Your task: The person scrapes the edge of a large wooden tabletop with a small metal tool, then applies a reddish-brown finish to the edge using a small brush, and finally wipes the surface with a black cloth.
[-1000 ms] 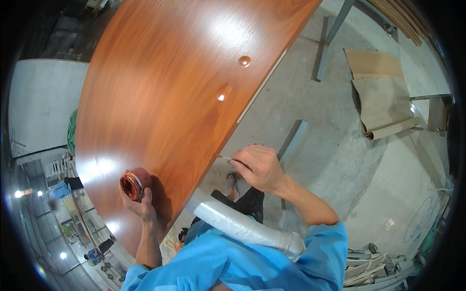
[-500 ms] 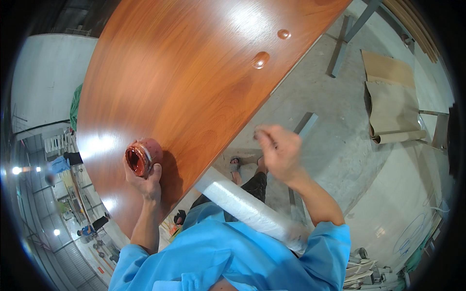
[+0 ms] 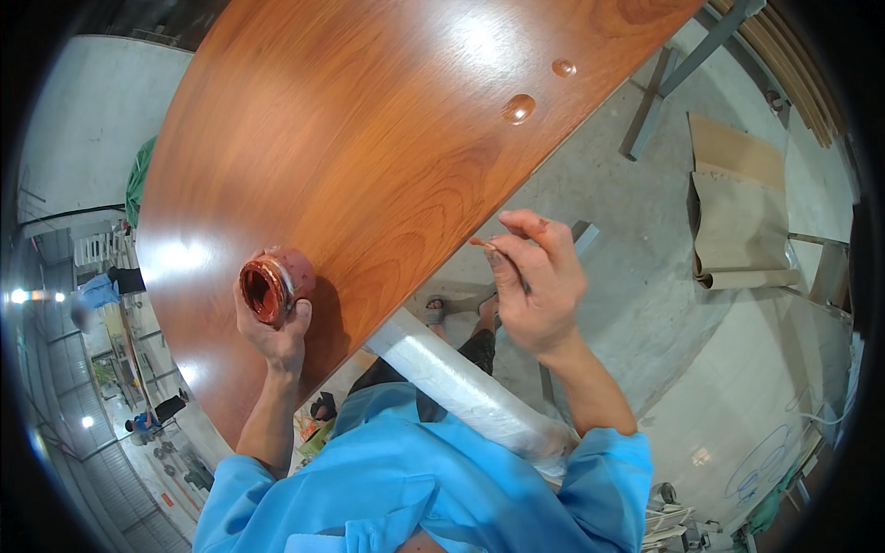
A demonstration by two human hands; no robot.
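My left hand [image 3: 275, 343] is wrapped round a small jar [image 3: 297, 274] smeared with red-brown paint. The jar is tilted, its open mouth toward me and its inside coated dark red. It is held over the near left part of a glossy wood-grain panel [image 3: 369, 166]. Beyond the panel's right edge, my right hand [image 3: 542, 290] pinches a short thin stick [image 3: 480, 243] with a reddish tip between thumb and finger. Red-brown stains mark the fingers of that hand. The stick's tip is close to the panel's edge in view; I cannot tell whether it touches.
Two shiny oval spots, one larger [image 3: 519, 110] and one smaller [image 3: 564, 68], lie near the panel's right edge. A plastic-wrapped bar [image 3: 461, 373] crosses before my waist. Grey metal legs [image 3: 648, 106] and brown paper sheeting [image 3: 742, 221] are on the right. People stand far left.
My right hand has turned and its fingers have opened out somewhat, so the pinched stick now shows clearly. The left hand keeps the jar nearly in place. The view has shifted slightly.
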